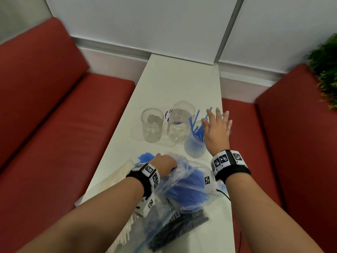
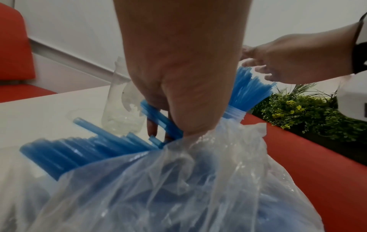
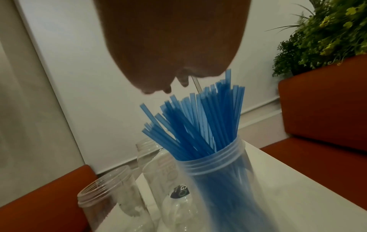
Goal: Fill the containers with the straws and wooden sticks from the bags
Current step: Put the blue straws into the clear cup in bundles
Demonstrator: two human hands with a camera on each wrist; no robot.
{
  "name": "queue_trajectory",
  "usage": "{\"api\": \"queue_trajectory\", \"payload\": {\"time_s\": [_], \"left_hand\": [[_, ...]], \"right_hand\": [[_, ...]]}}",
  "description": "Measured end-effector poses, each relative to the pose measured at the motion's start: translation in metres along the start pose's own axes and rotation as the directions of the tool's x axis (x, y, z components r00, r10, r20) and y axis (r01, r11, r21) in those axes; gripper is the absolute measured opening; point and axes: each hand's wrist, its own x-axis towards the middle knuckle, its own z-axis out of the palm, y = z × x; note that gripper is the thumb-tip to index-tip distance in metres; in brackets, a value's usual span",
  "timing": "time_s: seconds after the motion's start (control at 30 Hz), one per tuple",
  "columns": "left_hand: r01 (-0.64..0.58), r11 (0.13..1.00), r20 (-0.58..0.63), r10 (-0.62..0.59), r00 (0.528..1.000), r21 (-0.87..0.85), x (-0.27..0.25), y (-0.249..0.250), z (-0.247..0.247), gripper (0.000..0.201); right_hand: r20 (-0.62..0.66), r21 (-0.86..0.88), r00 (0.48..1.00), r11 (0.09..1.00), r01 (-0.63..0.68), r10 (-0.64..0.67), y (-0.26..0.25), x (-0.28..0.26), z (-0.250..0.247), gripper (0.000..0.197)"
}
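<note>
Two empty clear jars (image 1: 152,127) stand left of the straw jar (image 1: 194,143); its blue straws (image 3: 200,119) stand upright. Right hand (image 1: 217,132) hovers above, fingers spread. Left hand (image 1: 164,164) grips straws at the bag (image 1: 184,181), nearer the person.

Smooth, pale counter (image 1: 175,84) with a slight sheen. Clear, glossy plastic jars (image 1: 152,127), threaded at the rim. Thin, crinkled, shiny plastic bag (image 2: 178,180), see-through. Blue plastic straws (image 3: 200,119), smooth and slightly translucent. Matt red seat covering (image 1: 76,114), cloth or leather not clear. Black cloth wristbands (image 1: 231,171).
</note>
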Motion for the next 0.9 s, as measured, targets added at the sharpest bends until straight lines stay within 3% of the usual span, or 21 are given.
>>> {"api": "queue_trajectory", "payload": {"time_s": [0.13,0.2,0.27,0.33,0.37,0.43,0.5,0.6,0.73,0.83,0.9], "left_hand": [[0.032,0.998,0.024,-0.033,0.999,0.052,-0.007,0.004,-0.011,0.023],[0.065,0.996,0.045,-0.068,0.997,0.061,-0.012,0.007,-0.021,0.027],[0.106,0.992,0.093,-0.112,0.989,0.062,-0.020,0.008,-0.034,0.029],[0.146,0.986,0.108,-0.155,0.982,0.086,-0.028,0.008,-0.045,0.028],[0.173,0.981,0.102,-0.182,0.978,0.090,-0.033,0.010,-0.051,0.028],[0.218,0.972,0.075,-0.225,0.971,0.088,-0.045,0.012,-0.062,0.028],[0.225,0.967,0.073,-0.234,0.970,0.117,-0.058,0.017,-0.074,0.029],[0.235,0.965,0.088,-0.246,0.965,0.121,-0.072,0.023,-0.090,0.026],[0.175,0.962,0.007,-0.181,0.984,0.208,-0.092,0.027,-0.110,0.036],[0.187,0.957,-0.071,-0.176,0.982,0.222,-0.110,0.039,-0.128,0.028],[0.205,0.957,-0.129,-0.181,0.975,0.207,-0.122,0.045,-0.147,0.020]], "right_hand": [[-0.286,0.188,0.958,0.982,0.030,0.025,-0.007,-0.011,-0.011,0.046],[-0.368,0.252,0.929,0.959,0.130,-0.029,-0.014,-0.025,-0.013,0.044],[-0.293,0.289,0.947,0.932,0.218,-0.130,-0.021,-0.042,-0.008,0.041],[-0.048,0.361,0.985,0.917,0.171,-0.165,-0.030,-0.059,0.002,0.042],[0.110,0.374,0.980,0.920,0.116,-0.168,-0.034,-0.068,0.007,0.044],[0.363,0.313,0.911,0.947,0.078,-0.195,-0.039,-0.081,0.022,0.051],[0.490,0.250,0.844,0.963,0.105,-0.219,-0.042,-0.090,0.036,0.055],[0.523,0.209,0.827,0.972,0.107,-0.204,-0.051,-0.100,0.049,0.048],[0.504,0.177,0.842,0.977,0.120,-0.195,-0.066,-0.105,0.055,0.013],[0.440,0.341,0.871,0.938,0.060,-0.216,-0.068,-0.108,0.052,0.034],[0.371,0.509,0.886,0.859,0.058,-0.280,-0.070,-0.110,0.046,0.029]]}}
